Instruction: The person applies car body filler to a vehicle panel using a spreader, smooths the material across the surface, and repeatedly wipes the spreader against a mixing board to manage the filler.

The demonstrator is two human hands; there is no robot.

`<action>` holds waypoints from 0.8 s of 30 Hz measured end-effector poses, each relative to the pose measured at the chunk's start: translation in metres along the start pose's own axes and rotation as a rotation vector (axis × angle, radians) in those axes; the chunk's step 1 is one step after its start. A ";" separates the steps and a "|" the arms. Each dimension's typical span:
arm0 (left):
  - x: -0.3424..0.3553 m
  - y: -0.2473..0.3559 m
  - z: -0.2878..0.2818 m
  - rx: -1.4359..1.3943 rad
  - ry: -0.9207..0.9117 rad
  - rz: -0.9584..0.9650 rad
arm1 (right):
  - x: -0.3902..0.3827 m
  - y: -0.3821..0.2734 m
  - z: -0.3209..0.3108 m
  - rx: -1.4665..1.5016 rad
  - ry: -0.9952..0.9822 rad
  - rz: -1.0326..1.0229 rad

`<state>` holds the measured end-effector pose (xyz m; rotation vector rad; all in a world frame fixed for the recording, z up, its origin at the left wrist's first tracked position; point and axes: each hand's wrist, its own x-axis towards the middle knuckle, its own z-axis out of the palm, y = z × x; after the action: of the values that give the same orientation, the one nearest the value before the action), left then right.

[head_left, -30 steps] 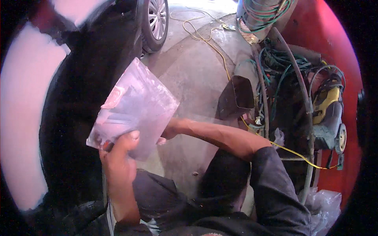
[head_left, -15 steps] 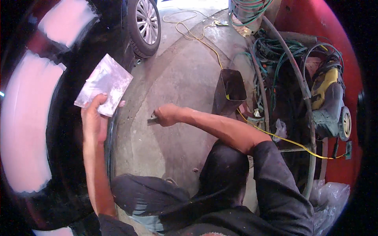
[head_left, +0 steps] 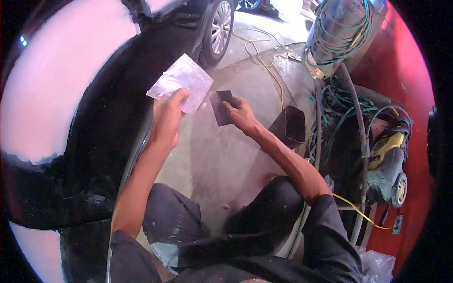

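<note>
My left hand (head_left: 170, 118) grips a whitish, smeared square board (head_left: 188, 78), thumb on top and the other fingers mostly hidden beneath. A short gap to its right, my right hand (head_left: 241, 113) pinches a dark, flat, rectangular spreader (head_left: 218, 109) by its right side. The board and the spreader are apart, both held above the concrete floor. Beside my left arm is a black car body (head_left: 106, 146) with large pale pink filler patches (head_left: 66, 80) on its panels.
A dark rectangular bin (head_left: 277, 128) stands right of my right hand. Beyond it are a metal tank (head_left: 337, 33) wrapped in green hoses, a pipe frame (head_left: 357, 101) and a yellow-grey wheeled machine (head_left: 384, 158). A yellow cord (head_left: 278, 80) crosses the floor near the car wheel (head_left: 220, 28).
The view has shifted left. My right hand has lifted and come closer to the board, turning the spreader from edge-on to its flat face. My left hand still holds the board.
</note>
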<state>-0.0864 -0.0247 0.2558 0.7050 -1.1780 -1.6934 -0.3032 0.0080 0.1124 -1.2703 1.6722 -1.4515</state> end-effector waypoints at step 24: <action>-0.001 -0.002 -0.005 0.139 -0.057 0.127 | -0.037 -0.151 -0.036 0.947 0.270 0.251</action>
<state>-0.0823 -0.0258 0.2520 0.6548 -1.3617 -1.5459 -0.2782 0.0630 0.2601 -0.3422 0.9768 -1.9410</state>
